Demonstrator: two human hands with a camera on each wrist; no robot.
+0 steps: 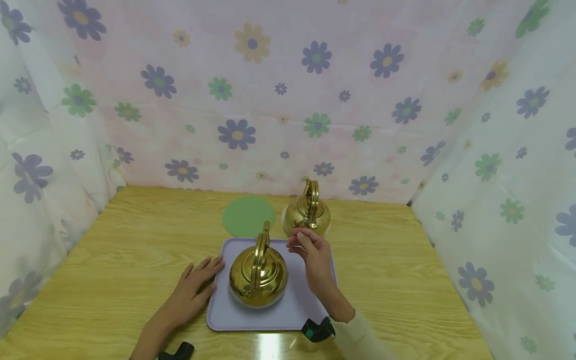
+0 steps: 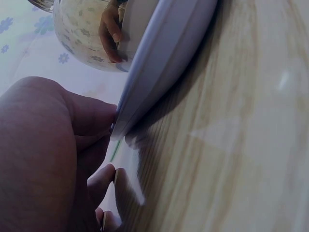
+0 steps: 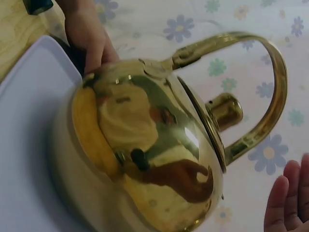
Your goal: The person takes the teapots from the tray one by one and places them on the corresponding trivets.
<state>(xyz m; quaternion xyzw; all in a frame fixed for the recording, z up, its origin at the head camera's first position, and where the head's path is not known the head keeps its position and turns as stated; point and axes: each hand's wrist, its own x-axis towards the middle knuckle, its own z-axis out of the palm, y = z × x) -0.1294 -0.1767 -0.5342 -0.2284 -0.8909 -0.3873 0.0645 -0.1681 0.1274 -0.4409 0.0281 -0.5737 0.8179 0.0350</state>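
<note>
A shiny gold kettle point(image 1: 239, 289) with a raised arched handle stands upright on a pale purple tray point(image 1: 306, 305). Resting at the tray's left edge is my left hand point(image 1: 191, 290), fingers extended; in the left wrist view its thumb point(image 2: 94, 116) touches the rim. My right hand point(image 1: 318, 260) hovers over the tray's upper right, fingers loosely bent and holding nothing. Its fingers point(image 3: 289, 198) appear apart from the kettle's handle point(image 3: 280, 77) in the right wrist view. Behind that hand stands a second gold kettle point(image 1: 297, 212), its lower front partly covered.
A flat green round mat point(image 1: 245, 215) lies behind the tray, left of the second kettle. All this is on a wood-grain table point(image 1: 382, 280). Flower-printed curtains point(image 1: 279, 110) enclose the back and both sides.
</note>
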